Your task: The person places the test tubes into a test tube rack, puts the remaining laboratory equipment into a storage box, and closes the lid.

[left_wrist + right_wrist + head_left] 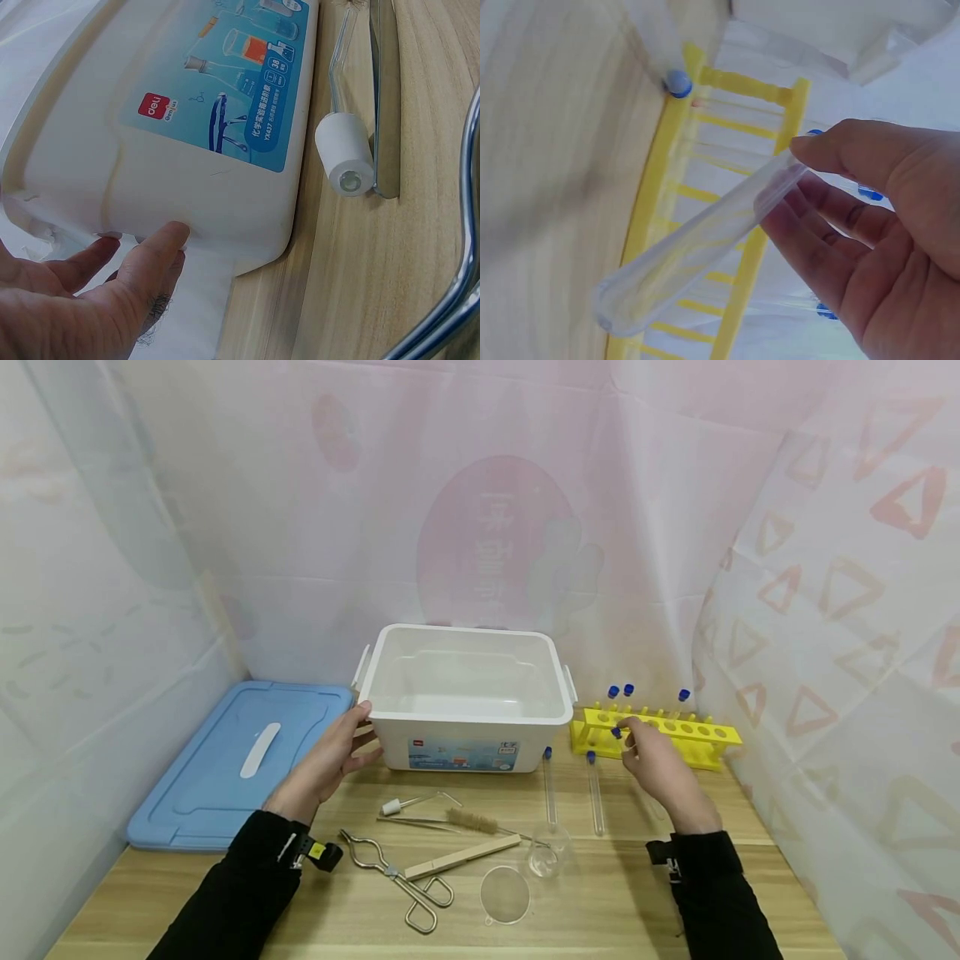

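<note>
My right hand (663, 772) pinches a clear test tube (694, 244) near its blue-stoppered end, between thumb and fingers. The tube slants in front of the yellow test tube rack (723, 735), its rounded end pointing away from the palm in the right wrist view. Three blue-stoppered tubes stand in the rack. Against the left end of the white plastic box (390, 735) rests my left hand (326, 768), its fingers fairly straight and touching the wall near the corner. Two more stoppered tubes, one left (551, 793) and one right (596, 797), lie on the table between box and rack.
A blue lid (202, 768) lies at the left. Before the box are a dropper-like glass piece with a white stopper (392, 807), tweezers, a tube brush (472, 820), a wooden clamp (461, 857), metal tongs (390, 872), a beaker (543, 860) and a round clear disc (505, 895).
</note>
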`<state>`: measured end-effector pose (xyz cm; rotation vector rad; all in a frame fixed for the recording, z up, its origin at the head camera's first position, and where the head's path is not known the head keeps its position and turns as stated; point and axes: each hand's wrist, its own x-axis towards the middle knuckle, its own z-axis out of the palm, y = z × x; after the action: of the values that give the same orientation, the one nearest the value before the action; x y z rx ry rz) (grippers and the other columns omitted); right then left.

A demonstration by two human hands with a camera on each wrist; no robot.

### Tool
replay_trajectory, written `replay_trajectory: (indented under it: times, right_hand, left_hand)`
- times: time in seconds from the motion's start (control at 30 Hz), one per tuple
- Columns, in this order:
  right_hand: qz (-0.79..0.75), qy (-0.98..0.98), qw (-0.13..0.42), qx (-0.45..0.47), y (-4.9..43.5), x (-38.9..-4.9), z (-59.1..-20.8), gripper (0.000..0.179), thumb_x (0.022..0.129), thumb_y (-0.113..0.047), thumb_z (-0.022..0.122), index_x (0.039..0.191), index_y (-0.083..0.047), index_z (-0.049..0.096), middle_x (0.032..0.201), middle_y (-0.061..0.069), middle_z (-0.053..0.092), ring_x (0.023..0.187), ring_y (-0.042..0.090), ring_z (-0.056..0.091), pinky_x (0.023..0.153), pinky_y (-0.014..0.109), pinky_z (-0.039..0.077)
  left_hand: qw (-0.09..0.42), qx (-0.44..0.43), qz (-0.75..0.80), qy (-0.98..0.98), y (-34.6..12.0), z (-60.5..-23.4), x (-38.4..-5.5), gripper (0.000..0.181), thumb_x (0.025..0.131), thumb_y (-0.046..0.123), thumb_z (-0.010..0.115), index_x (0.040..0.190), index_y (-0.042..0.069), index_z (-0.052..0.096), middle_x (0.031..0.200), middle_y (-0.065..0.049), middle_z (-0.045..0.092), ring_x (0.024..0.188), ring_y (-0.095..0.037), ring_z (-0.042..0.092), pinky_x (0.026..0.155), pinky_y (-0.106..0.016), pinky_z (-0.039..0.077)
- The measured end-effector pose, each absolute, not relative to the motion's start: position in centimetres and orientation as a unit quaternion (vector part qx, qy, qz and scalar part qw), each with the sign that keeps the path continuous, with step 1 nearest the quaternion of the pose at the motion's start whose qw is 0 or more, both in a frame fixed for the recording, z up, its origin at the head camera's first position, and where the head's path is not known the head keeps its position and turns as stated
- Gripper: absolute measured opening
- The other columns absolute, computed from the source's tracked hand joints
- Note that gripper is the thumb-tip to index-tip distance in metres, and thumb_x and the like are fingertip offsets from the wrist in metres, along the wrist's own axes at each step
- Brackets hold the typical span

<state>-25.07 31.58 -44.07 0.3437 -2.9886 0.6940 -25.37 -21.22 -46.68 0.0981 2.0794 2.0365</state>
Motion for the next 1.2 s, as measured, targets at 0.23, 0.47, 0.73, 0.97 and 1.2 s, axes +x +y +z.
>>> replay_trajectory:
  times: [0.23, 0.47, 0.73, 0.97, 1.2]
  right_hand:
    - [0.241, -0.959, 0.104, 0.107, 31.9, -25.1, -43.4, 0.049, 0.111, 0.009, 0.063, 0.160, 0.011, 0.058, 0.127, 0.032, 0.073, 0.114, 0.047, 0.076, 0.094, 0.061, 0.069]
    - [0.263, -0.940, 0.202, 0.083, 31.9, -25.0, -43.0, 0.049, 0.114, 0.007, 0.062, 0.162, 0.005, 0.057, 0.132, 0.033, 0.072, 0.123, 0.052, 0.076, 0.098, 0.067, 0.072]
    - [0.327, -0.896, 0.296, 0.054, 31.9, -24.8, -42.4, 0.047, 0.115, 0.008, 0.065, 0.162, 0.003, 0.059, 0.135, 0.030, 0.069, 0.129, 0.051, 0.075, 0.107, 0.064, 0.069]
    - [0.376, -0.861, 0.340, 0.026, 32.2, -24.8, -42.1, 0.044, 0.118, 0.002, 0.065, 0.161, -0.001, 0.058, 0.139, 0.026, 0.068, 0.136, 0.045, 0.074, 0.107, 0.003, 0.058]
    - [0.445, -0.820, 0.360, -0.001, 32.4, -24.8, -42.0, 0.044, 0.119, -0.002, 0.064, 0.162, -0.002, 0.055, 0.141, 0.017, 0.067, 0.131, 0.013, 0.069, 0.101, -0.005, 0.051]
  left_hand:
    - [0.113, 0.034, 0.695, 0.709, -21.2, -46.7, -25.5, 0.083, 0.127, 0.058, 0.037, 0.190, 0.010, 0.012, 0.193, -0.029, 0.014, 0.181, -0.055, 0.024, 0.138, -0.055, 0.048]
    - [0.113, 0.032, 0.695, 0.709, -21.2, -46.7, -25.5, 0.082, 0.127, 0.058, 0.037, 0.189, 0.010, 0.014, 0.193, -0.029, 0.015, 0.181, -0.055, 0.024, 0.137, -0.053, 0.049]
    - [0.115, 0.031, 0.696, 0.708, -21.2, -46.7, -25.5, 0.084, 0.126, 0.058, 0.037, 0.190, 0.009, 0.012, 0.193, -0.029, 0.013, 0.181, -0.055, 0.023, 0.139, -0.056, 0.046]
    - [0.114, 0.029, 0.695, 0.710, -21.2, -46.6, -25.5, 0.086, 0.126, 0.060, 0.038, 0.190, 0.010, 0.010, 0.193, -0.030, 0.013, 0.181, -0.055, 0.023, 0.139, -0.059, 0.044]
    - [0.115, 0.026, 0.694, 0.710, -21.2, -46.7, -25.4, 0.086, 0.126, 0.061, 0.037, 0.190, 0.010, 0.010, 0.193, -0.029, 0.014, 0.181, -0.054, 0.024, 0.140, -0.059, 0.044]
